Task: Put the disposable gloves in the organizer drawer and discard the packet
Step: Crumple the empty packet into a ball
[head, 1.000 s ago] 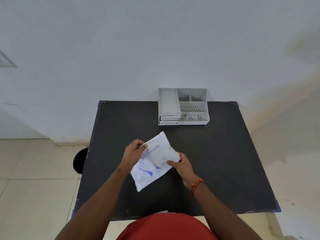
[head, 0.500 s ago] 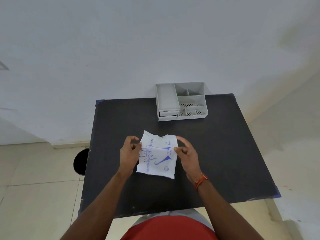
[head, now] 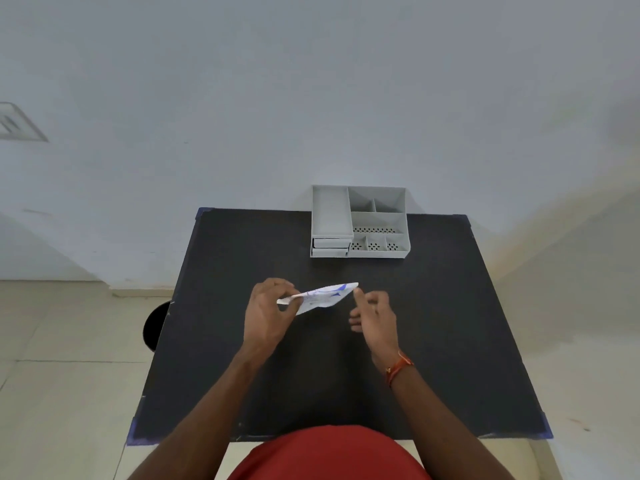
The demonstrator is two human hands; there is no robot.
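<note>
Between left hand [head: 268,311] fingers, pinched at its near end, packet [head: 322,296] looks light and floppy; right hand [head: 375,315] fingers loosely apart, index fingertip at the far corner, the likely opening point.

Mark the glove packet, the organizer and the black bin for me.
glove packet [head: 323,295], head view, printed face.
organizer [head: 329,211], head view, floor of the long left tray.
black bin [head: 154,325], head view, dark side showing past the table's left edge.
</note>
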